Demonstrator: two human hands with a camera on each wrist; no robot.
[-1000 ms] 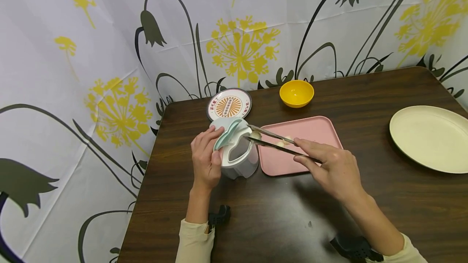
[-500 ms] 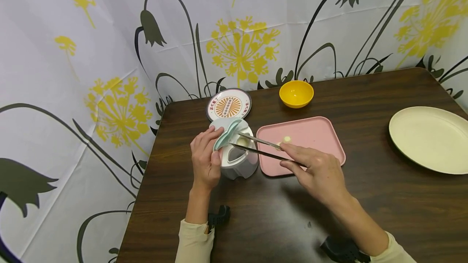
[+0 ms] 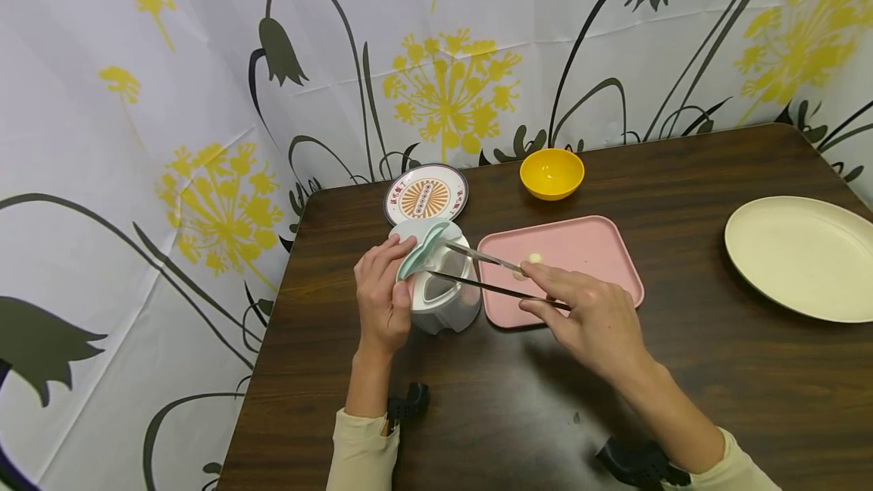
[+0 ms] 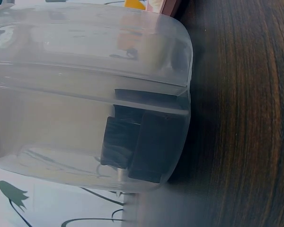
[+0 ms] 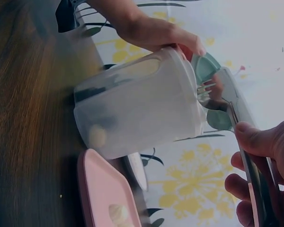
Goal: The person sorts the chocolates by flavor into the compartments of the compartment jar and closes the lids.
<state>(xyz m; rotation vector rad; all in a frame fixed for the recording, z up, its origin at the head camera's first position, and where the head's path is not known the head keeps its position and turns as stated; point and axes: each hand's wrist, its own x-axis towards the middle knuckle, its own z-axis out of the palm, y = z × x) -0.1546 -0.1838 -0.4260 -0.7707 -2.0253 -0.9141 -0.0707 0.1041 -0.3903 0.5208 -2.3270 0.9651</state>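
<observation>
My left hand (image 3: 383, 298) holds a translucent plastic storage jar (image 3: 446, 318) by its top, with fingers and thumb at the raised mint-green flap (image 3: 421, 250). The right hand (image 3: 596, 317) grips metal tongs (image 3: 486, 258), whose arms stand apart over the jar's opening. One arm ends in fork tines, seen in the right wrist view. Nothing shows between the tips. Through the jar wall a pale round piece (image 5: 97, 136) is visible low inside, beside a dark block (image 4: 156, 142). More pale pieces (image 3: 535, 258) lie on a pink tray (image 3: 586, 237), partly behind the tongs.
Behind the jar lies a printed white plate (image 3: 443, 207). A yellow bowl (image 3: 552, 175) stands behind the tray, and a large cream oval plate (image 3: 805, 260) lies at the right. A patterned cloth (image 3: 450, 82) hangs along the table's back edge.
The tongs moved left from the jar's rim to over its opening and spread, letting a pale piece go into the jar. The left hand keeps its hold.
</observation>
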